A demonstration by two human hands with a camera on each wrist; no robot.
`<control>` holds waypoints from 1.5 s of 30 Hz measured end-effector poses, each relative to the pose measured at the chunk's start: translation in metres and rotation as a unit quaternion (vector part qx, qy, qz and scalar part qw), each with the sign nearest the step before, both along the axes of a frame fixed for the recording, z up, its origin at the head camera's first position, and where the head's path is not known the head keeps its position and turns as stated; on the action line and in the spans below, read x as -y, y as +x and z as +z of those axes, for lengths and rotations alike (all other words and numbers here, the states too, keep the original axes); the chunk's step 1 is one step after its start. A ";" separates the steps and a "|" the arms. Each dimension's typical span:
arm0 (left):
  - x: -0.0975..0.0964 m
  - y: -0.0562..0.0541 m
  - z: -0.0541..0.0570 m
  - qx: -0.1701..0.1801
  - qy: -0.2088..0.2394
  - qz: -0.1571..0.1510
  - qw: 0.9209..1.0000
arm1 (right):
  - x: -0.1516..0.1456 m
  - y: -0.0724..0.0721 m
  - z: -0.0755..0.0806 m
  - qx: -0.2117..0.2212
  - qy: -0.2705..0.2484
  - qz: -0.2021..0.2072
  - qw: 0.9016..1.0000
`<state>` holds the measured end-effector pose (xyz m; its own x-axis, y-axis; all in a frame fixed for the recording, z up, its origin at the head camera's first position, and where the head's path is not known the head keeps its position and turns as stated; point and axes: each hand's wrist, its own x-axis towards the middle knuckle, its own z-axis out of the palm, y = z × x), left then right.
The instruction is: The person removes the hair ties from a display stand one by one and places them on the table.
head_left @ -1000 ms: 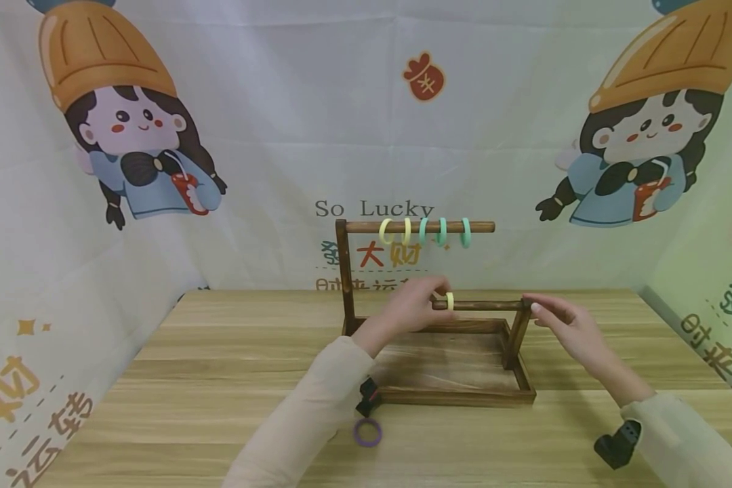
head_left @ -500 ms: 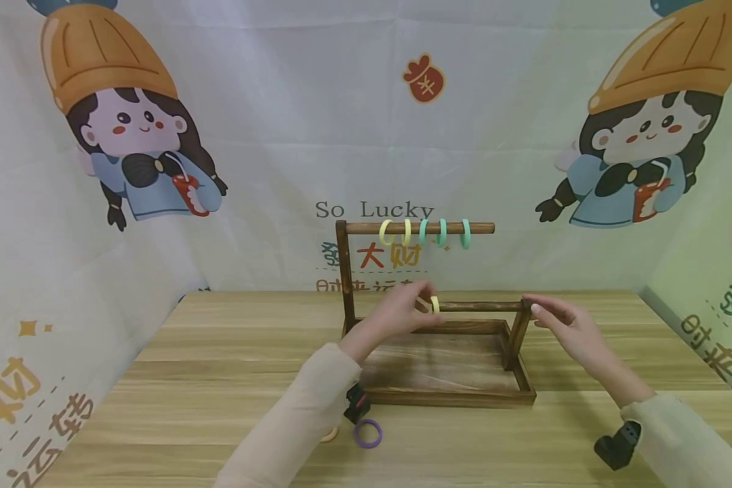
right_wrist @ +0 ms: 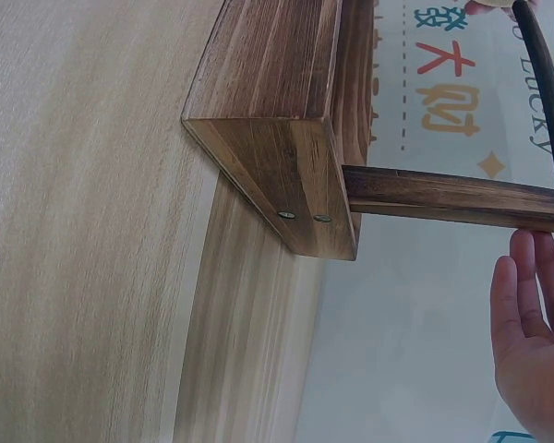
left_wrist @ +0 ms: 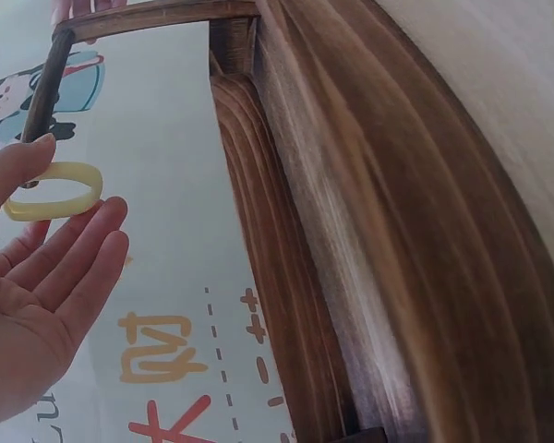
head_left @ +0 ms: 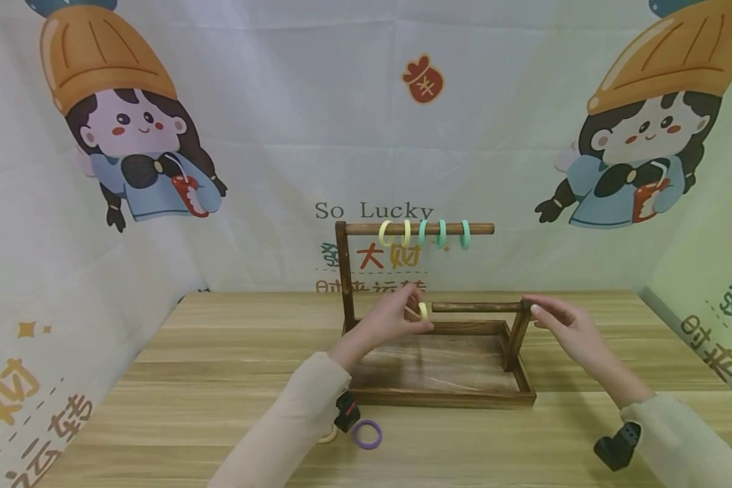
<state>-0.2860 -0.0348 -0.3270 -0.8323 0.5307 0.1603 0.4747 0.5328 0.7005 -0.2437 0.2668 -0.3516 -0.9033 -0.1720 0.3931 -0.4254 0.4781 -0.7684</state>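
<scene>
My left hand (head_left: 393,315) pinches a yellow ring (head_left: 423,312) between thumb and fingertips, just left of the free end of the lower bar on a dark wooden rack (head_left: 439,398). In the left wrist view, the yellow ring (left_wrist: 54,207) lies close to the bar's tip, partly behind the thumb. At the lower bar's other end, my right hand (head_left: 570,332) holds the top of the short post (head_left: 515,339) with thumb and fingers. The right wrist view shows its fingers (right_wrist: 528,286) against the post; the thumb's grip is hidden there. Two yellow and three green rings hang on the upper bar (head_left: 360,229).
A purple ring (head_left: 367,434) lies on the wooden table (head_left: 177,379) before the rack's tray. Beside it, an orange ring (head_left: 327,436) is partly covered by the left sleeve. A printed cloth (head_left: 280,169) hangs behind the table.
My left hand has drawn the yellow ring leftward along the lower bar and off its free end. The orange ring has come into sight beside the sleeve. My right hand stays put.
</scene>
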 end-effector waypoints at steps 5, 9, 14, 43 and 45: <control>0.004 0.002 -0.004 -0.017 -0.001 -0.011 1.000 | 0.000 0.001 0.000 0.003 0.002 -0.002 1.000; 0.007 0.004 -0.007 -0.033 -0.009 -0.025 0.999 | 0.000 0.001 0.000 0.006 0.004 -0.005 1.000; 0.009 0.009 -0.010 -0.054 -0.020 -0.048 0.997 | 0.001 0.001 0.001 0.009 0.000 -0.002 1.000; 0.014 0.046 -0.031 -0.118 -0.130 -0.146 0.974 | 0.001 -0.001 -0.001 -0.002 0.004 -0.002 1.000; 0.014 0.049 -0.033 -0.121 -0.133 -0.151 0.972 | 0.000 -0.001 -0.001 -0.002 0.002 -0.001 1.000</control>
